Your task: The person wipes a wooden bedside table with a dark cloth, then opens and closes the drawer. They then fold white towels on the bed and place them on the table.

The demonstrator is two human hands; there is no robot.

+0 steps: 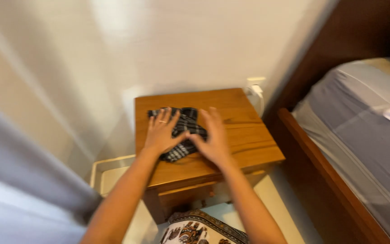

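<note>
Presently the dark checked cloth (182,131) lies on the wooden desk (244,135) under both flat, open hands, left hand (161,133) and right hand (213,135), neither grip closed; soft, light, likely best pinched at corners.

Both forearms bare, no sleeves in view. Left hand (161,132) bears a thin ring (162,121); right hand (213,138) unadorned.
</note>
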